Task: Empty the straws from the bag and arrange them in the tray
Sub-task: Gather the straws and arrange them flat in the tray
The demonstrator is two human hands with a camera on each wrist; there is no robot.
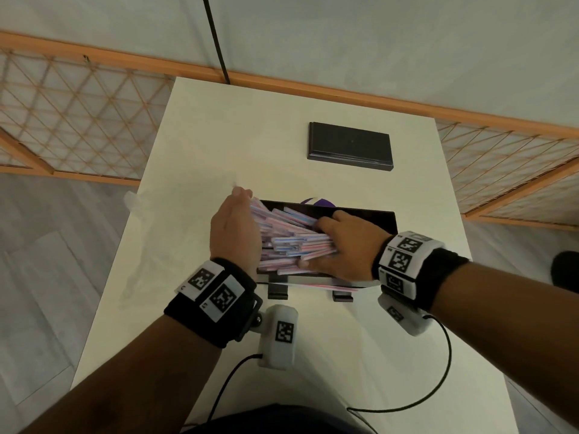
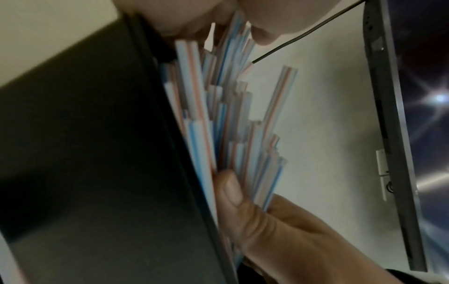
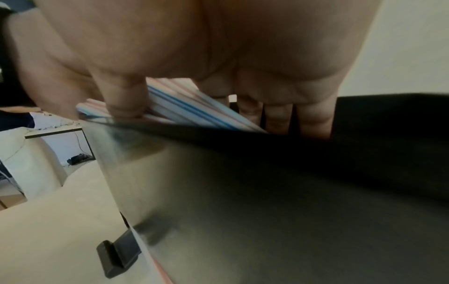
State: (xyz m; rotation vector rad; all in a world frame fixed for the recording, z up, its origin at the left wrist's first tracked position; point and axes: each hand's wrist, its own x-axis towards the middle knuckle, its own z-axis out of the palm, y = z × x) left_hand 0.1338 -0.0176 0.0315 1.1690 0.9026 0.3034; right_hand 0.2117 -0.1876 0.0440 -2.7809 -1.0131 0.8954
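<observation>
A pile of pink, blue and white striped straws (image 1: pixel 288 242) lies in the black tray (image 1: pixel 387 220) at the middle of the white table. My left hand (image 1: pixel 235 233) stands on edge at the pile's left end, palm against the straw ends (image 2: pixel 218 124), thumb (image 2: pixel 230 192) resting on them. My right hand (image 1: pixel 341 249) presses on the right end, thumb (image 3: pixel 123 100) on the striped straws (image 3: pixel 184 107), straight fingers reaching down inside the tray wall (image 3: pixel 267 192). The clear bag (image 1: pixel 131 202) lies limp at the table's left edge.
One straw (image 1: pixel 322 286) lies outside, along the tray's near side by its black feet (image 1: pixel 277 291). A flat black rectangular piece (image 1: pixel 349 145) sits farther back. Something purple (image 1: pixel 316 202) shows just behind the tray. A wooden lattice screen (image 1: pixel 78 104) borders the table.
</observation>
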